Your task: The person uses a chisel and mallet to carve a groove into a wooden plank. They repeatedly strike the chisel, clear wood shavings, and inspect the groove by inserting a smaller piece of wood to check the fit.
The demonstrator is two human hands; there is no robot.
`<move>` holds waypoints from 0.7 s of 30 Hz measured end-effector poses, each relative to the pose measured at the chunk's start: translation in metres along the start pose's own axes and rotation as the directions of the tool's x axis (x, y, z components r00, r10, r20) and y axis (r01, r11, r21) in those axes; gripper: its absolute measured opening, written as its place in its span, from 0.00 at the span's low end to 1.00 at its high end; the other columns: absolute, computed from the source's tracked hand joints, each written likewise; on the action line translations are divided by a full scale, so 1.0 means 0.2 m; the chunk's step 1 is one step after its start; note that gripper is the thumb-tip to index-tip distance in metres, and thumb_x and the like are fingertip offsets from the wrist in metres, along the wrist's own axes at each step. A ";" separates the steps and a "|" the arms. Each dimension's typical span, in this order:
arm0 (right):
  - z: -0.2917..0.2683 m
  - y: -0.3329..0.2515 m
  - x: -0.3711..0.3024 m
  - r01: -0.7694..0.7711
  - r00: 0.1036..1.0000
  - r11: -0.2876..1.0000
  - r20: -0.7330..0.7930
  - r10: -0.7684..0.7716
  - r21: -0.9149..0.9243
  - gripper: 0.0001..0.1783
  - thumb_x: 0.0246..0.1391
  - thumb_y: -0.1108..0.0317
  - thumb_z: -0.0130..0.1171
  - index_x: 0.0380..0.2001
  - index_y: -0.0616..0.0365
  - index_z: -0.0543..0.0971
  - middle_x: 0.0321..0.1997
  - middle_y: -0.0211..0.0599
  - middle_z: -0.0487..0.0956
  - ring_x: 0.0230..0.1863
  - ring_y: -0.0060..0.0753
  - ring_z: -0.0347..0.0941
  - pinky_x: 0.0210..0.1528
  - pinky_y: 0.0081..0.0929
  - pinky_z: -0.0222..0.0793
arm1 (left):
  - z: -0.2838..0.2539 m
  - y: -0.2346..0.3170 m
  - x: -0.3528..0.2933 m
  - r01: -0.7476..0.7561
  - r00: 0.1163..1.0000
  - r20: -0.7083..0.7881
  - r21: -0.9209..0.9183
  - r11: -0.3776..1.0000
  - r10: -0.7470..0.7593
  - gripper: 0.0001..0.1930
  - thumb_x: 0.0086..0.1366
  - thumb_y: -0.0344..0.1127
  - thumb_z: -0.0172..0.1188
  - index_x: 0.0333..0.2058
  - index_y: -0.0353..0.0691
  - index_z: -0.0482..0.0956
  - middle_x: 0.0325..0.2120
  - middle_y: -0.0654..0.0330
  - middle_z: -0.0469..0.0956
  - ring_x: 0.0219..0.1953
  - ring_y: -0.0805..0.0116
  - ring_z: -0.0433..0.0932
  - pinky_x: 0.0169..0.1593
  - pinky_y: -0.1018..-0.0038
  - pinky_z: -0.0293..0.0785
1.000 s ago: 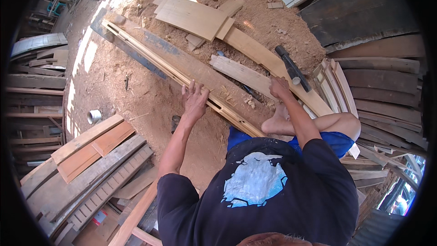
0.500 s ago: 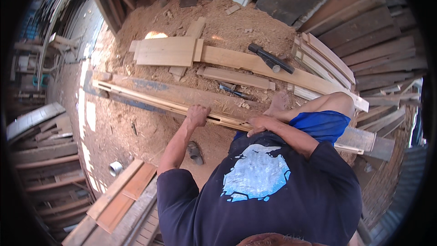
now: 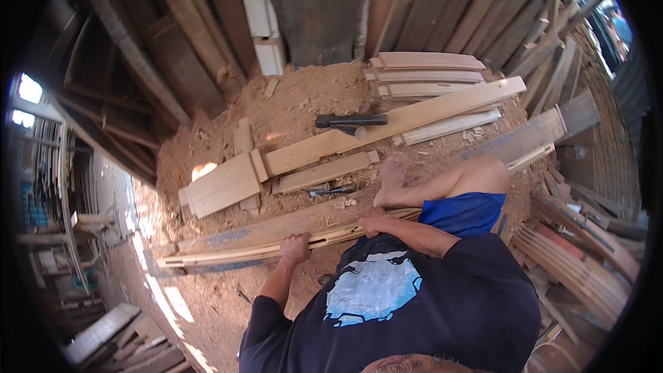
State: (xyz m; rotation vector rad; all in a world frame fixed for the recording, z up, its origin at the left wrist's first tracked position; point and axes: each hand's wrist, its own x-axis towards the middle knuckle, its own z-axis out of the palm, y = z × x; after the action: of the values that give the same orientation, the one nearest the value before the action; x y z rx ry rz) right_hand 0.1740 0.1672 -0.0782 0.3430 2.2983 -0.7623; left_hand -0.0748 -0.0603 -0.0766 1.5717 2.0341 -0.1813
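Observation:
A long pale wooden rail (image 3: 228,256) with narrow slots cut in it lies across in front of me, along a thick beam (image 3: 207,242) on the ground. My left hand (image 3: 296,248) is closed over the rail, beside a dark slot. Farther right, close to my body, my right hand (image 3: 376,221) grips the same rail, its fingertips partly hidden. Beyond the beam, near my bare foot (image 3: 392,181), lies a chisel (image 3: 337,190) with a dark handle. A black mallet-like tool (image 3: 351,121) rests on a long pale board (image 3: 442,108).
Sawdust and shavings cover the ground. A wide board piece (image 3: 224,186) and a short plank (image 3: 324,171) lie beyond the beam. Stacked cut pieces (image 3: 431,62) sit at the far right. Upright planks (image 3: 442,10) line the back, with more timber (image 3: 573,262) at right.
My view has swung to the right and up, so the rail and boards appear at a different slant. Both hands remain on the rail, with little visible shift along it.

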 end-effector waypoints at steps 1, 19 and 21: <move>-0.01 -0.01 0.01 0.036 0.999 0.999 -0.026 -0.036 -0.006 0.22 0.44 0.63 0.68 0.45 0.58 0.88 0.50 0.51 0.86 0.55 0.51 0.83 0.52 0.46 0.79 | -0.01 0.00 -0.02 0.040 0.999 0.002 0.004 0.999 -0.040 0.19 0.55 0.41 0.69 0.48 0.54 0.84 0.35 0.49 0.87 0.40 0.47 0.87 0.44 0.53 0.83; 0.16 0.13 -0.28 -0.284 0.944 0.951 -0.206 0.256 -0.123 0.19 0.50 0.67 0.66 0.48 0.55 0.88 0.55 0.44 0.85 0.63 0.52 0.77 0.61 0.48 0.69 | -0.05 0.09 -0.01 0.093 0.990 0.089 0.138 0.986 -0.105 0.26 0.59 0.55 0.70 0.54 0.52 0.81 0.45 0.50 0.86 0.52 0.48 0.84 0.56 0.55 0.78; 0.20 0.19 -0.24 -0.323 0.936 0.946 -0.145 0.319 -0.005 0.20 0.47 0.68 0.68 0.47 0.55 0.88 0.53 0.45 0.86 0.62 0.52 0.78 0.62 0.49 0.70 | -0.04 0.07 -0.02 0.059 0.996 0.056 0.134 0.989 -0.067 0.26 0.59 0.54 0.70 0.53 0.52 0.82 0.43 0.50 0.87 0.50 0.48 0.84 0.54 0.55 0.79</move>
State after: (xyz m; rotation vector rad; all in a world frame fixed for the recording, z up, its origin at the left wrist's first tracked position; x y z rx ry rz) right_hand 0.2465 0.1715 -0.0851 0.7618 2.3006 -0.5531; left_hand -0.0639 -0.0548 -0.0643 1.5616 2.0629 -0.3906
